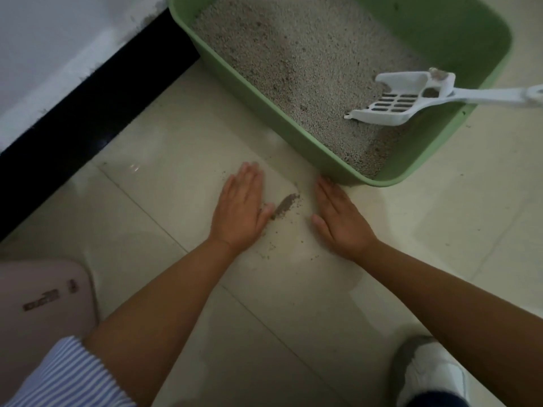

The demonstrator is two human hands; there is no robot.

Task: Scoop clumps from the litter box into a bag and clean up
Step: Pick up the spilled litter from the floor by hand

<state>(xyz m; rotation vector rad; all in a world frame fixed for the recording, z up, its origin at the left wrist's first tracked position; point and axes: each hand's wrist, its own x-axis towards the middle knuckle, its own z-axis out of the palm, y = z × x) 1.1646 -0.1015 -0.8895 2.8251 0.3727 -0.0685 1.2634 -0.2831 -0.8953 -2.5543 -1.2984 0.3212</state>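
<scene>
A green litter box (pixel 296 133) filled with grey litter (pixel 296 54) stands on the tiled floor at the upper right. A white slotted scoop (pixel 402 98) rests in the box, its handle lying over the right rim. On the floor in front of the box lies a small ridge of spilled litter (pixel 285 205) with scattered grains around it. My left hand (pixel 241 210) lies flat on the floor just left of that spill, fingers straight. My right hand (pixel 338 215) lies flat to the right of it, fingertips by the box's near corner.
A black baseboard (pixel 88 113) and white wall run along the left. A pale pink flat object (pixel 41 304) with a label lies at the lower left. A white shoe (pixel 432 374) stands at the lower right. A striped sleeve (pixel 64 377) shows at the bottom left.
</scene>
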